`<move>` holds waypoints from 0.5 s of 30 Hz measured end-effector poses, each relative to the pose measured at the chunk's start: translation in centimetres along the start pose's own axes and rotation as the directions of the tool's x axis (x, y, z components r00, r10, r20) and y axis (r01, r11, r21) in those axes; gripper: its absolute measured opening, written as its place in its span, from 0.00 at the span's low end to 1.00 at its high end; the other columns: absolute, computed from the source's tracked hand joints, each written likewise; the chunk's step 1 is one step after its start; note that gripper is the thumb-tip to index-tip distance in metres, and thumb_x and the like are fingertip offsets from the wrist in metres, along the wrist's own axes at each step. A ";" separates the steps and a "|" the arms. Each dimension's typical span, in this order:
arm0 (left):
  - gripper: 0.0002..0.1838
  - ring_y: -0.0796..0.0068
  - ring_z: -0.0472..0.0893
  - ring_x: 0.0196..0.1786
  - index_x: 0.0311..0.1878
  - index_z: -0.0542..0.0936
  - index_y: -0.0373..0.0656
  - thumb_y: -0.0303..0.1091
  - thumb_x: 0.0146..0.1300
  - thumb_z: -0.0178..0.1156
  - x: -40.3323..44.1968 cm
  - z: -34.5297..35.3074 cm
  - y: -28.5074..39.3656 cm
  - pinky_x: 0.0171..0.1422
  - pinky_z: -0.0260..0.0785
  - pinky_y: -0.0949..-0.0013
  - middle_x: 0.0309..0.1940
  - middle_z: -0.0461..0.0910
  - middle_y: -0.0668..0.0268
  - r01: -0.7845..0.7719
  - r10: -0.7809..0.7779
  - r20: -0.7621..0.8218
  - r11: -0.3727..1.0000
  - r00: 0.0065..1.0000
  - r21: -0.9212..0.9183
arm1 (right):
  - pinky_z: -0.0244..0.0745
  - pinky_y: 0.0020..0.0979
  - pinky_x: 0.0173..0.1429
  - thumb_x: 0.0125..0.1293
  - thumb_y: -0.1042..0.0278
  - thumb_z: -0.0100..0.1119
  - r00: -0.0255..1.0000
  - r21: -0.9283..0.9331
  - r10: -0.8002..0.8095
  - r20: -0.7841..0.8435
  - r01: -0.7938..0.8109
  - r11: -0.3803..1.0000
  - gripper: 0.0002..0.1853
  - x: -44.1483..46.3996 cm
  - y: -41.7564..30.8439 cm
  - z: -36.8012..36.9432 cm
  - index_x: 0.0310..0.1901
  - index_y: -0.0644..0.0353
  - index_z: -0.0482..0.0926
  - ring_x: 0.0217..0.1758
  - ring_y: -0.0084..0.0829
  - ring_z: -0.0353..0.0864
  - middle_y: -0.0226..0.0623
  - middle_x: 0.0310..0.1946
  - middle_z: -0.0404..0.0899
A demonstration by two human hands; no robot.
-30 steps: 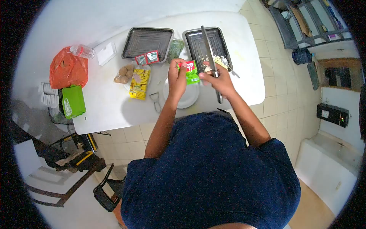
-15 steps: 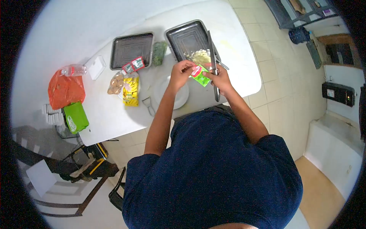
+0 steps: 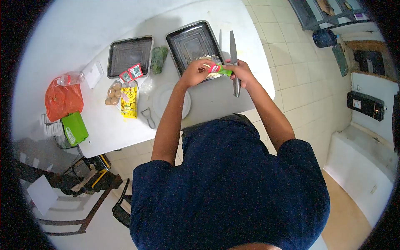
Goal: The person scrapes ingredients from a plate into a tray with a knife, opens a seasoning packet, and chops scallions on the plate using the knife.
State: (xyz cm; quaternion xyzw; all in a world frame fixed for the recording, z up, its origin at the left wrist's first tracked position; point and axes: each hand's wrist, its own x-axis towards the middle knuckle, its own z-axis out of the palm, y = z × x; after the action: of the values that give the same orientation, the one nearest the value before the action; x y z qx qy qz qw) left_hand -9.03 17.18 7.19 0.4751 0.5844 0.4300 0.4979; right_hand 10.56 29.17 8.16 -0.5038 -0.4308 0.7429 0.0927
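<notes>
A small green-and-red sachet (image 3: pixel 225 71) is pinched between my two hands above the near end of a dark metal tray (image 3: pixel 187 39). My left hand (image 3: pixel 195 73) grips its red end with closed fingers. My right hand (image 3: pixel 243 73) holds the green end and also a large kitchen knife (image 3: pixel 233 46). The blade points away from me, and the handle sticks out below the palm. Pale chopped food (image 3: pixel 214 76) lies in the tray under the sachet, partly hidden by my hands.
Left on the white table (image 3: pixel 208 104) are a second tray (image 3: pixel 130 56), red sachets (image 3: pixel 131 73), bagged greens (image 3: pixel 158 59), bagged eggs (image 3: pixel 113 93), a yellow packet (image 3: pixel 129 102), a peeler (image 3: pixel 148 117) and a white plate (image 3: pixel 186 104). Farther left are an orange bag (image 3: pixel 62 102) and a bottle (image 3: pixel 71 78).
The sachet has gone from hanging slanted downward to lying nearly level between my hands, over the chopped food. The knife stays in my right hand. The whole view has shifted slightly.
</notes>
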 end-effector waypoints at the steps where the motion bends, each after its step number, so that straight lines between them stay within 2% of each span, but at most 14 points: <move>1: 0.17 0.68 0.82 0.51 0.55 0.80 0.38 0.22 0.63 0.58 0.1 -0.2 0.7 0.58 0.75 0.65 0.50 0.82 0.60 -0.026 0.023 0.021 0.992 1.000 0.126 | 0.61 0.19 0.19 0.60 0.73 0.68 1.000 0.007 0.029 0.007 -0.029 1.000 0.20 0.8 -0.3 -0.1 0.53 0.65 0.75 0.20 0.17 0.68 0.32 0.28 0.76; 2: 0.16 0.67 0.83 0.51 0.54 0.80 0.38 0.24 0.62 0.59 0.2 -0.3 1.2 0.58 0.75 0.65 0.49 0.82 0.59 -0.040 0.037 0.020 0.986 0.999 0.164 | 0.61 0.18 0.18 0.60 0.73 0.67 0.997 0.082 0.059 0.044 -0.062 0.995 0.20 1.7 -0.4 -0.1 0.52 0.66 0.74 0.20 0.17 0.68 0.33 0.28 0.75; 5: 0.14 0.65 0.84 0.48 0.51 0.82 0.39 0.30 0.62 0.62 0.7 -0.1 1.1 0.57 0.75 0.64 0.46 0.84 0.57 -0.049 0.057 -0.022 0.963 0.998 0.265 | 0.62 0.17 0.18 0.61 0.70 0.68 0.991 0.111 0.086 0.100 -0.097 0.989 0.19 2.8 -1.3 0.3 0.51 0.65 0.75 0.19 0.17 0.68 0.35 0.28 0.78; 8: 0.13 0.62 0.84 0.46 0.47 0.84 0.40 0.36 0.62 0.64 1.8 0.2 -0.7 0.55 0.76 0.64 0.44 0.85 0.56 0.019 0.033 -0.144 0.936 0.989 0.350 | 0.67 0.19 0.19 0.61 0.62 0.71 0.986 0.011 0.090 0.138 -0.093 0.996 0.20 3.4 -1.9 0.6 0.47 0.65 0.75 0.19 0.19 0.72 0.37 0.27 0.80; 12: 0.14 0.57 0.84 0.43 0.43 0.86 0.41 0.42 0.63 0.64 2.2 -0.1 -1.8 0.51 0.76 0.61 0.40 0.85 0.55 0.076 0.049 -0.252 0.883 0.967 0.463 | 0.75 0.23 0.25 0.54 0.51 0.77 0.988 -0.102 -0.143 0.052 0.147 0.984 0.32 3.0 -1.7 0.5 0.50 0.65 0.72 0.24 0.20 0.77 0.40 0.32 0.83; 15: 0.16 0.54 0.84 0.42 0.42 0.86 0.41 0.44 0.63 0.64 2.3 -0.3 -3.0 0.49 0.75 0.59 0.38 0.85 0.54 0.039 0.137 -0.288 0.847 0.948 0.530 | 0.78 0.24 0.29 0.53 0.62 0.79 0.945 -0.115 -0.325 0.038 0.327 0.938 0.32 2.5 -1.3 1.0 0.53 0.66 0.69 0.28 0.24 0.81 0.42 0.36 0.83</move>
State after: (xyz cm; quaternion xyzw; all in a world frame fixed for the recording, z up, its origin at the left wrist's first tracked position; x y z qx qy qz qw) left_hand -9.86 18.92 3.95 0.5336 0.7394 0.3355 0.2367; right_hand 8.19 30.85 7.59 -0.4232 -0.5530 0.6947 0.1801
